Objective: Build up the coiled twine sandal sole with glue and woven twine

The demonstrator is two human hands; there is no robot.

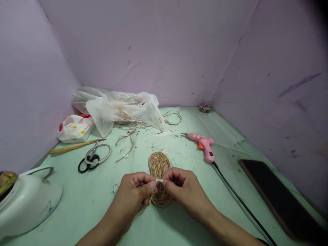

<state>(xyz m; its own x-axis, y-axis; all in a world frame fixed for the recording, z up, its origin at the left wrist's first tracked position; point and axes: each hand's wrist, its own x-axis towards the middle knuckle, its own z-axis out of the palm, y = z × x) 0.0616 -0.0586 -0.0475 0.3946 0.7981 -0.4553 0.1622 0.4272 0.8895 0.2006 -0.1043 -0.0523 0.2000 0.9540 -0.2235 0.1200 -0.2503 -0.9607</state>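
Between the fingertips of both my hands is a short, whitish stick-like piece (159, 180), pinched at either end. My left hand (135, 189) is closed on its left end. My right hand (186, 189) grips the other end with thumb and forefinger. Directly below and behind the fingers lies a flat oval coil of braided straw cord (159, 163), its middle partly hidden by the hands. A loose tail of the cord (139, 212) runs from the coil under my left hand toward the front edge.
A pink glue gun (205, 145) lies to the right, its black cable (235, 194) trailing forward beside a dark phone (276, 198). Scissors (89, 161) under a pale ring (109, 155), a white bowl (38, 201) and a box (77, 131) stand left. A plastic bag (123, 102) lies behind.
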